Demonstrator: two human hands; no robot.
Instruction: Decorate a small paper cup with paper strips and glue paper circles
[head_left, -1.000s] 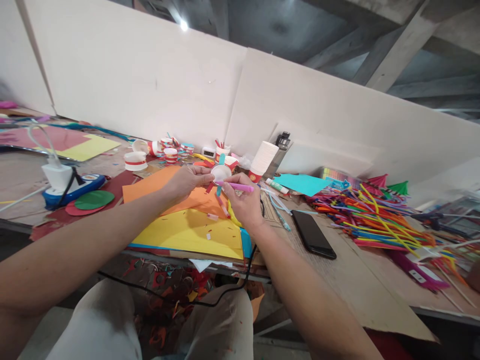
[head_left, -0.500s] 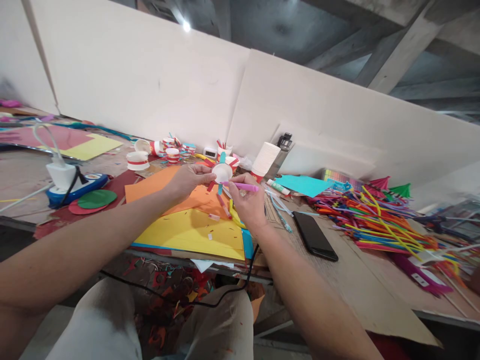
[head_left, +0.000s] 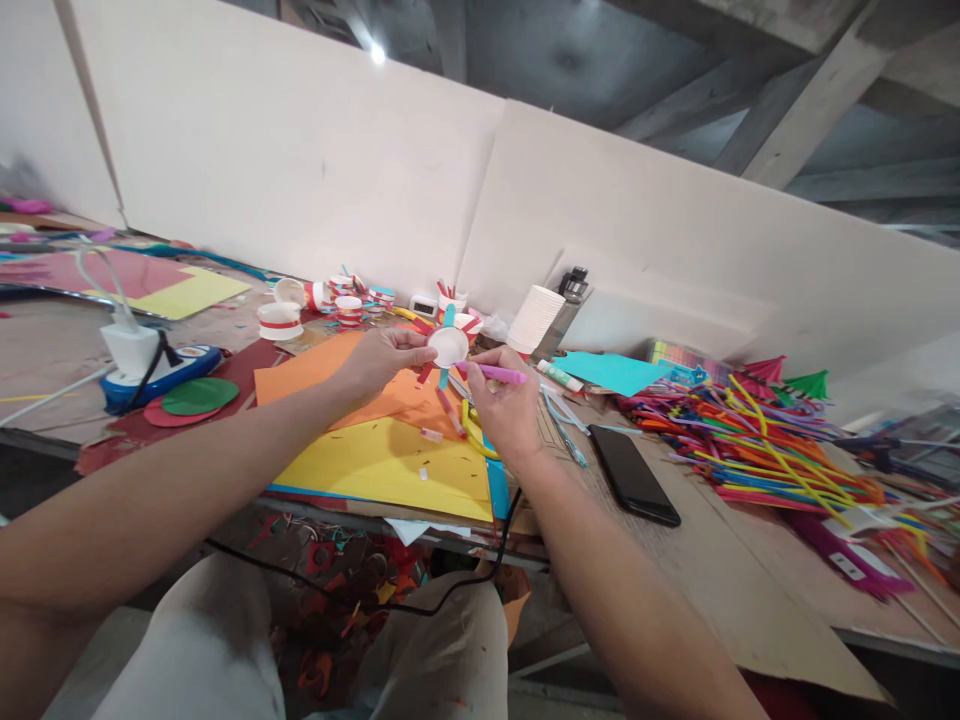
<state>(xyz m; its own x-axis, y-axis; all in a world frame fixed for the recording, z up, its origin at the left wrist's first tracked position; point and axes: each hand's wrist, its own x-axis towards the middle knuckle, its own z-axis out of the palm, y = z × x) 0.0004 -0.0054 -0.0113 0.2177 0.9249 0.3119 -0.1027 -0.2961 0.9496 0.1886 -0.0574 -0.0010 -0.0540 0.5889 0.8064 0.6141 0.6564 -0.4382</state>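
Note:
Between the thumb and fingers of my left hand (head_left: pixel 394 357) is the edge of a small white paper cup piece (head_left: pixel 448 347), its round face turned toward me. Red and teal paper strips stick out around it. My right hand (head_left: pixel 504 400) grips a pink marker (head_left: pixel 493 373) whose tip points left at the lower right rim of the cup piece; whether it touches, I cannot tell. Below them lie orange paper (head_left: pixel 330 370) and yellow paper (head_left: pixel 375 470), with a red marker (head_left: pixel 450 412) and small scraps on top.
Cut cups with red bands (head_left: pixel 280 322) stand at the back left, and a stack of paper cups (head_left: pixel 536 318) leans at the back. A black phone (head_left: pixel 634 475) and a pile of pipe cleaners (head_left: pixel 765 440) lie right. A blue power strip (head_left: pixel 157 377) sits left.
The pink marker's tip has shifted slightly away from the cup piece's face, toward its lower right rim. The whole view has moved a little; both hands keep their hold.

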